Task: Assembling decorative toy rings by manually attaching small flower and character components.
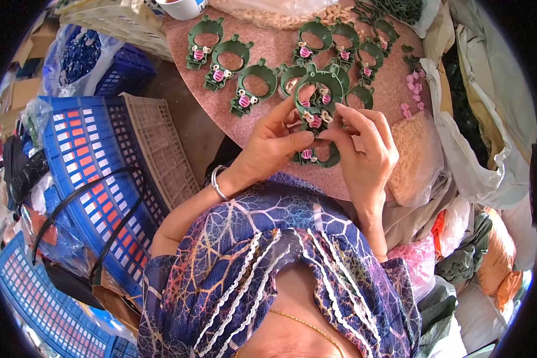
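Two bare hands meet at the centre of the frame above a pink speckled tabletop. Between them is one dark green plastic ring, lugs on its rim, a pink striped piece and cream loops at its lower edge. Our left hand grasps it from the lower left, fingers curled against it and thumb near the bottom. Our right hand is at the lower right, thumb and fingers drawn close to the loops; we cannot tell whether they pinch a small part. To do this well, we judge, our left hand should brace the ring firmly while the right works with fingertips alone, pressing squarely so that no loop bends or twists. We could check the angle against the similar rings lying upper left and top centre. Small pink parts lie at upper right.
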The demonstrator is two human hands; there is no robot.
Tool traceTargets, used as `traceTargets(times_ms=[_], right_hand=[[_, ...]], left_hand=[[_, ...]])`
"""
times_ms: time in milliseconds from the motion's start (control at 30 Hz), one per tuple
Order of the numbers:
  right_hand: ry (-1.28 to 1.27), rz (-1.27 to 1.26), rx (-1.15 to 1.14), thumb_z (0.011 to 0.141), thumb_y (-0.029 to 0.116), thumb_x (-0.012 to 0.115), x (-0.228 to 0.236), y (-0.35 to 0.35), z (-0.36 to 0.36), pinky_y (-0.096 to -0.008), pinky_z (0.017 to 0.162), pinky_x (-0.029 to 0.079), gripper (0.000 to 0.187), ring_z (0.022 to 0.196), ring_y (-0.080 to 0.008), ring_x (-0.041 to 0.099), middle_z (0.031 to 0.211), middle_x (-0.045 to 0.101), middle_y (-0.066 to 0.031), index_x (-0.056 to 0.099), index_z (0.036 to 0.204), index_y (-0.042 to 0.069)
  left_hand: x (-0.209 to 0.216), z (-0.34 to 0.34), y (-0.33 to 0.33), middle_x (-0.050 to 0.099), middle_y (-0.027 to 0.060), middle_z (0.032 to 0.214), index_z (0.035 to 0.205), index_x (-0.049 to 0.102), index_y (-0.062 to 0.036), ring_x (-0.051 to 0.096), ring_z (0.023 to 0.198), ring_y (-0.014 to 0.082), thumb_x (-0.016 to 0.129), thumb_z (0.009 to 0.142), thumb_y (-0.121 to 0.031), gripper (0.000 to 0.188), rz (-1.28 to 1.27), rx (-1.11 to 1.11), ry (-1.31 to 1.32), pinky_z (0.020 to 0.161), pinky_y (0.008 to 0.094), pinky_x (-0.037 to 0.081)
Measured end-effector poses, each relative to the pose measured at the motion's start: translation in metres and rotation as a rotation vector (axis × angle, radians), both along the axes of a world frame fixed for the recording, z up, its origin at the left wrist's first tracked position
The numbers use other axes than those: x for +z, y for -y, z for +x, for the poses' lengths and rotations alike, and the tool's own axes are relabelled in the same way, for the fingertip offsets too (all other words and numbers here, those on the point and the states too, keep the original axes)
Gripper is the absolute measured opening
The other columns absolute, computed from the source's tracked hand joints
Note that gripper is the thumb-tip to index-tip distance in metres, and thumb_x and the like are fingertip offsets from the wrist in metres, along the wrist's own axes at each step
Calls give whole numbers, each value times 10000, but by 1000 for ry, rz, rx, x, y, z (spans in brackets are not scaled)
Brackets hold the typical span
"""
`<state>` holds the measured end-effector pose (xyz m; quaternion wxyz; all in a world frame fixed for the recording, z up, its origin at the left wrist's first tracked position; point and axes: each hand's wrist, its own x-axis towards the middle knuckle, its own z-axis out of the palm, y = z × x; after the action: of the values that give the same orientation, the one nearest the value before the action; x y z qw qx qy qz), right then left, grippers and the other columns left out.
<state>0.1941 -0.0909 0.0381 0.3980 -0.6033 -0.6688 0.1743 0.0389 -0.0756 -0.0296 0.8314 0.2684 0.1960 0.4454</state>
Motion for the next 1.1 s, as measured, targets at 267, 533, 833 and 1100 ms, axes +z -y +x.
traceTargets(times_ms=[267, 533, 833, 1100], right_hand=[[75, 29, 1, 720, 19, 763, -1, -1, 3, -288, 589, 519, 229, 711, -188, 631, 873, 608, -74, 681, 930, 64], [129, 26, 71, 757, -18, 714, 2, -3, 3, -317, 611, 503, 167, 726, -229, 609, 851, 591, -83, 656, 899, 50], [53, 54, 76, 773, -74, 670, 0, 1, 5, -311, 661, 502, 164, 770, -235, 601, 909, 573, -98, 608, 892, 22], [28, 36, 127, 773, -53, 677, -2, -2, 7, -324, 665, 512, 167, 768, -238, 609, 890, 587, -92, 626, 906, 35]], left_hand=[[2, 0, 0, 507, 88, 1308, 1495, 254, -128, 534, 1192, 203, 563, 920, -10, 663, -55, -3, 67, 977, 384, 515], [1, 0, 0, 501, 82, 1312, 1495, 251, -130, 531, 1188, 197, 576, 923, -29, 665, -33, -20, 64, 975, 397, 518], [4, -1, 1, 555, 58, 1159, 1491, 269, -179, 572, 1033, 128, 577, 923, -10, 668, -186, 20, 101, 852, 279, 522], [5, -4, -4, 549, 70, 1219, 1466, 275, -153, 558, 1081, 147, 578, 907, 26, 660, -179, -81, 108, 883, 299, 493]])
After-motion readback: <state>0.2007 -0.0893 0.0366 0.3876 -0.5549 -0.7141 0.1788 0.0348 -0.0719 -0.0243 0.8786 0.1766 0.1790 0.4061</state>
